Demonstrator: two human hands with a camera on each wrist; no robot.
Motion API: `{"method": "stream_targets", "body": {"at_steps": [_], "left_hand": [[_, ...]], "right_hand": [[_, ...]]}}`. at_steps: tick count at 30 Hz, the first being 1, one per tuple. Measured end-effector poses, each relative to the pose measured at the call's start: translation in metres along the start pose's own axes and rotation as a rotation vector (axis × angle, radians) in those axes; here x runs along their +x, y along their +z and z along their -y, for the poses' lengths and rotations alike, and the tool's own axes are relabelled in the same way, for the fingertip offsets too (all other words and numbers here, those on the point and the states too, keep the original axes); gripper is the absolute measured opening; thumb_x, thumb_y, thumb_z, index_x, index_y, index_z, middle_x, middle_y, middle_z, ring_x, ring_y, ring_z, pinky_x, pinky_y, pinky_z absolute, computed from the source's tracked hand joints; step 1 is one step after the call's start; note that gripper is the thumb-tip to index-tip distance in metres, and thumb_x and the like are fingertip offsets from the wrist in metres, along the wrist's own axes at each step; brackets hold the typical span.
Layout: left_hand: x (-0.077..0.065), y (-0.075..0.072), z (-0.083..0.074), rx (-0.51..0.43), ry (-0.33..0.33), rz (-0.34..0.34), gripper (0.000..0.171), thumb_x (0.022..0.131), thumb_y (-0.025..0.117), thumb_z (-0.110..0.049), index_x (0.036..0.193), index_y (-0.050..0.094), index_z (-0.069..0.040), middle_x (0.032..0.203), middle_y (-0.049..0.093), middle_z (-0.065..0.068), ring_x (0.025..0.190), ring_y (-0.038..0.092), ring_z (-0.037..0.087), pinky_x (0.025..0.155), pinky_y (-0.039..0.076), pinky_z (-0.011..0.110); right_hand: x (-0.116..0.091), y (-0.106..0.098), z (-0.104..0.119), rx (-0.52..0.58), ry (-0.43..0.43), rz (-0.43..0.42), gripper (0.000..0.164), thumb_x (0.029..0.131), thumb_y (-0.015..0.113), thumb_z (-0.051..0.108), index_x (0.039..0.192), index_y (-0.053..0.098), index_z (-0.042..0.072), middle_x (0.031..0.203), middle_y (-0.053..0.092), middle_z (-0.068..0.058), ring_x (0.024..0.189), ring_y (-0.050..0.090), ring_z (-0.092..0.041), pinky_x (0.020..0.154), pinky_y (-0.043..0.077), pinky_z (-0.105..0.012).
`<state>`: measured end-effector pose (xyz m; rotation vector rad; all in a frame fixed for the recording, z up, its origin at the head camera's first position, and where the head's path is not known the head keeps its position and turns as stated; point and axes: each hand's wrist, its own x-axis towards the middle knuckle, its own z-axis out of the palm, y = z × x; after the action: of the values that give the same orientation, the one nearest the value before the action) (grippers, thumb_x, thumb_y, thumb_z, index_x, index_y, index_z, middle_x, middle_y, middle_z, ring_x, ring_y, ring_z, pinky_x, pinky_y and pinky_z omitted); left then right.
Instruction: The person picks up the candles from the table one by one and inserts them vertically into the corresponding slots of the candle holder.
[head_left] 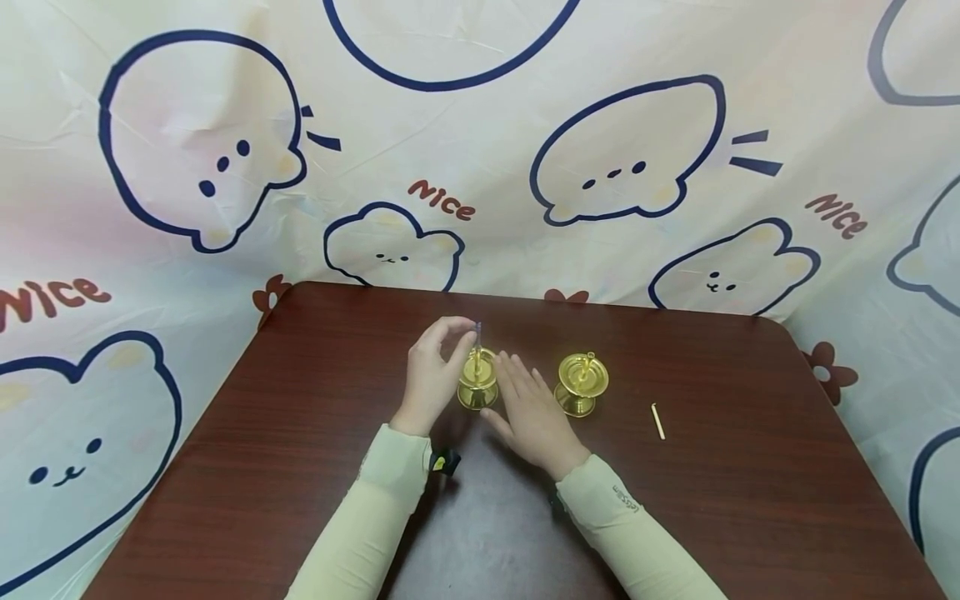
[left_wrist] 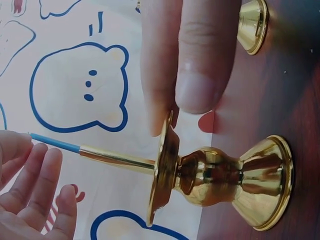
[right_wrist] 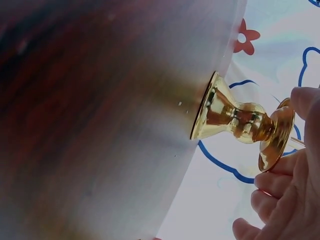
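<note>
In the head view a gold candle holder (head_left: 477, 395) stands upright on the dark wood table, with a round drip plate and a flared foot. A thin blue candle (left_wrist: 57, 142) rises from the gold tube (left_wrist: 117, 159) at its centre. My left hand (head_left: 433, 365) pinches the top of this candle between thumb and fingertips. My right hand (head_left: 536, 421), fingers nearly straight, lies beside the holder, its fingertips at the rim of the drip plate (left_wrist: 164, 180). In the right wrist view the holder (right_wrist: 245, 122) is partly covered by fingers at the plate.
A second gold candle holder (head_left: 583, 379) stands just right of my right hand. Farther right lies a short cream-coloured stick (head_left: 657, 422). A printed cloth (head_left: 495, 142) with cartoon bears hangs behind the table (head_left: 735, 467) and at its sides.
</note>
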<state>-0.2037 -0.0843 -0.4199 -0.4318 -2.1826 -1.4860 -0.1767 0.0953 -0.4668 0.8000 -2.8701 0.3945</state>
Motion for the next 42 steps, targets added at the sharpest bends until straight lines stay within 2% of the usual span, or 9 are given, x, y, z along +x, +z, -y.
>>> {"method": "stream_targets", "body": {"at_steps": [8, 13, 16, 20, 23, 27, 31, 36, 42], "left_hand": [[-0.005, -0.006, -0.005, 0.041, 0.026, -0.001, 0.017, 0.101, 0.063, -0.012, 0.115, 0.068, -0.005, 0.112, 0.071, 0.008, 0.104, 0.066, 0.020, 0.089, 0.056, 0.040], [-0.010, -0.011, -0.010, 0.062, 0.049, 0.004, 0.016, 0.101, 0.062, -0.010, 0.115, 0.068, -0.005, 0.111, 0.070, 0.008, 0.098, 0.066, 0.020, 0.084, 0.057, 0.039], [-0.012, -0.014, -0.011, 0.066, 0.061, 0.011, 0.016, 0.101, 0.062, -0.010, 0.115, 0.068, -0.005, 0.110, 0.070, 0.008, 0.094, 0.066, 0.020, 0.082, 0.057, 0.040], [-0.016, -0.017, -0.013, 0.083, 0.068, 0.023, 0.015, 0.101, 0.062, -0.010, 0.113, 0.069, -0.005, 0.107, 0.070, 0.007, 0.090, 0.065, 0.018, 0.077, 0.056, 0.039], [-0.019, -0.019, -0.016, 0.109, 0.076, 0.033, 0.015, 0.101, 0.063, -0.010, 0.113, 0.070, -0.006, 0.106, 0.070, 0.006, 0.090, 0.064, 0.018, 0.077, 0.055, 0.037], [-0.023, -0.020, -0.019, 0.141, 0.099, 0.050, 0.015, 0.100, 0.063, -0.009, 0.114, 0.069, -0.006, 0.108, 0.070, 0.007, 0.096, 0.064, 0.019, 0.083, 0.056, 0.038], [-0.027, -0.017, -0.021, 0.175, 0.130, 0.081, 0.016, 0.100, 0.064, -0.009, 0.114, 0.069, -0.005, 0.109, 0.069, 0.008, 0.091, 0.063, 0.020, 0.080, 0.056, 0.038], [-0.032, -0.013, -0.022, 0.238, 0.157, 0.116, 0.017, 0.099, 0.065, -0.011, 0.114, 0.069, -0.006, 0.109, 0.069, 0.006, 0.089, 0.061, 0.019, 0.076, 0.054, 0.035], [-0.035, -0.008, -0.024, 0.278, 0.165, 0.155, 0.018, 0.098, 0.066, -0.011, 0.115, 0.069, -0.006, 0.110, 0.069, 0.006, 0.099, 0.064, 0.020, 0.086, 0.055, 0.039]], "right_hand": [[0.000, 0.001, 0.000, -0.006, 0.008, -0.024, 0.071, 0.104, 0.052, 0.045, 0.159, 0.030, 0.004, 0.164, 0.030, -0.014, 0.152, 0.026, -0.031, 0.119, 0.028, -0.054], [-0.001, -0.002, 0.002, 0.006, -0.004, -0.073, 0.067, 0.103, 0.057, 0.041, 0.155, 0.039, 0.004, 0.159, 0.038, -0.016, 0.147, 0.035, -0.034, 0.115, 0.033, -0.056], [-0.003, -0.007, 0.002, 0.038, -0.021, -0.147, 0.058, 0.099, 0.064, 0.033, 0.147, 0.050, 0.003, 0.150, 0.049, -0.019, 0.138, 0.048, -0.037, 0.111, 0.040, -0.055], [-0.007, -0.013, 0.002, 0.057, -0.046, -0.256, 0.044, 0.094, 0.069, 0.022, 0.133, 0.064, 0.002, 0.130, 0.063, -0.018, 0.117, 0.063, -0.036, 0.099, 0.051, -0.051], [-0.011, -0.016, 0.002, 0.048, -0.061, -0.308, 0.033, 0.093, 0.069, 0.019, 0.122, 0.070, 0.003, 0.115, 0.069, -0.013, 0.102, 0.067, -0.032, 0.090, 0.054, -0.046], [-0.017, -0.022, 0.002, 0.038, -0.068, -0.334, 0.021, 0.093, 0.068, 0.017, 0.109, 0.073, 0.005, 0.101, 0.071, -0.008, 0.090, 0.067, -0.028, 0.083, 0.055, -0.042], [-0.025, -0.028, 0.001, 0.029, -0.041, -0.338, 0.016, 0.091, 0.070, 0.016, 0.103, 0.075, 0.007, 0.096, 0.072, -0.006, 0.087, 0.068, -0.026, 0.078, 0.056, -0.042], [-0.035, -0.036, 0.000, 0.029, 0.017, -0.335, 0.016, 0.088, 0.075, 0.016, 0.103, 0.075, 0.009, 0.098, 0.072, -0.005, 0.090, 0.068, -0.027, 0.075, 0.058, -0.043], [-0.046, -0.045, -0.005, 0.075, 0.097, -0.340, 0.017, 0.087, 0.072, 0.010, 0.104, 0.074, 0.008, 0.099, 0.072, -0.006, 0.092, 0.069, -0.027, 0.072, 0.058, -0.045]]}}
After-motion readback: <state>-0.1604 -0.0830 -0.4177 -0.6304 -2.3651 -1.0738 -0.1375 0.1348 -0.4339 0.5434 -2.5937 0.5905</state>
